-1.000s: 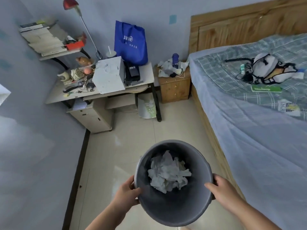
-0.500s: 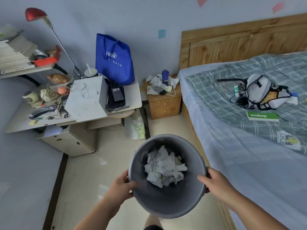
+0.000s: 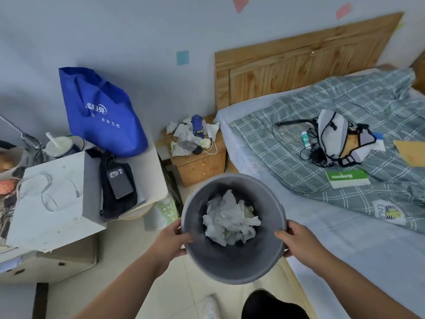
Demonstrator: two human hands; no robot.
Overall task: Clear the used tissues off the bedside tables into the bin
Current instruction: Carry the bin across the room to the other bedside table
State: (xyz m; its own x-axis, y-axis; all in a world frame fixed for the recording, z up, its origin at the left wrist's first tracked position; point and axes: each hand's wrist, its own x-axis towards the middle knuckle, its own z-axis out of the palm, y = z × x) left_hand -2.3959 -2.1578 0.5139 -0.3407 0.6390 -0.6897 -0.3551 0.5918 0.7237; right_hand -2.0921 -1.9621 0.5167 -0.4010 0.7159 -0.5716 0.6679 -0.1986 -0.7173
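Note:
I carry a round grey bin [image 3: 232, 265] in front of me, above the floor. My left hand [image 3: 171, 240] grips its left rim and my right hand [image 3: 299, 240] grips its right rim, thumbs inside. A heap of crumpled white tissues [image 3: 230, 219] lies in the bin. Ahead stands a small wooden bedside table [image 3: 202, 166] beside the bed's headboard. More crumpled used tissues [image 3: 184, 137] are scattered on its top, around a blue bottle [image 3: 197, 125] and a white cable.
A desk [image 3: 147, 171] at the left holds a blue shopping bag [image 3: 101, 113], a white box [image 3: 53, 199], a black pouch and a cup. The bed [image 3: 345, 226] with a checked blanket and a white bag fills the right. A narrow strip of tiled floor runs between them.
I have walked forward with the bin; the bedside table and desk are nearer and larger in view. Both hands keep their grip on the rim.

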